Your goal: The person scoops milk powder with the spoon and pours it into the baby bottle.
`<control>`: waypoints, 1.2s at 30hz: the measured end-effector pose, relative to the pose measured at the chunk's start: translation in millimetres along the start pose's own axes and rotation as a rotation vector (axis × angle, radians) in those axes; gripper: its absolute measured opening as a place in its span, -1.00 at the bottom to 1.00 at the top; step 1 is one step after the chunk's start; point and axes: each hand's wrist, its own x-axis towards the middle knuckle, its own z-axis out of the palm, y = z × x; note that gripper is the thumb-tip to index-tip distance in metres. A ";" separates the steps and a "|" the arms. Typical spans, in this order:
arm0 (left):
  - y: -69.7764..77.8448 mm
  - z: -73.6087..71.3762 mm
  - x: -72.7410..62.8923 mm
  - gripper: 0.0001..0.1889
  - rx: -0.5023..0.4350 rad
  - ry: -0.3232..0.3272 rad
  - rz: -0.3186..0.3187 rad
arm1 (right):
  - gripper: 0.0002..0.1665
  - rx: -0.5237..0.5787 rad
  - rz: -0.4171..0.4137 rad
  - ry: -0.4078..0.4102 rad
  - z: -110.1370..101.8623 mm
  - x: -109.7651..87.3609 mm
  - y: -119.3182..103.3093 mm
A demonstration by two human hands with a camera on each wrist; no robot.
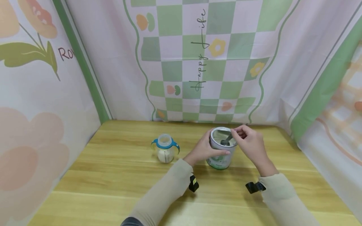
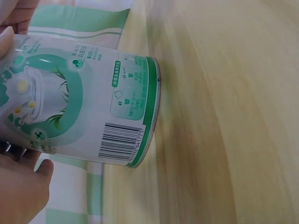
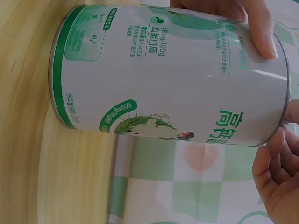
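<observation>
A white and green milk powder can [image 1: 223,159] is upright at the right of the table, its top uncovered. My left hand [image 1: 204,150] grips its side, with the thumb across the front near the rim. Inside the mouth shows a dark grey scoop [image 1: 225,142], whose handle my right hand [image 1: 251,145] pinches at the right rim. Pale powder lies around the scoop. The right wrist view shows the printed can [image 3: 187,84] and my right fingers at its rim; the scoop's bowl is hidden there. In the left wrist view, the barcode side of the can [image 2: 93,107] is visible.
Left of the can stands a lidless baby bottle [image 1: 165,153] with a blue two-handled collar and whitish contents. The wooden table [image 1: 118,179] ends at a patterned fabric backdrop [image 1: 192,72]; fabric walls rise on both sides.
</observation>
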 end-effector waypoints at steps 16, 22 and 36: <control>-5.4 -1.1 2.1 -0.13 -0.047 -0.053 0.080 | -0.92 -0.105 -0.083 -0.003 5.5 -2.9 -6.3; -4.8 -0.5 1.2 -0.12 -0.040 -0.051 0.070 | -0.92 -0.090 -0.046 -0.002 5.9 -7.0 -0.8; -4.0 -0.2 0.9 -0.11 -0.034 -0.037 0.051 | -0.78 0.010 0.087 -0.052 5.2 -9.0 3.5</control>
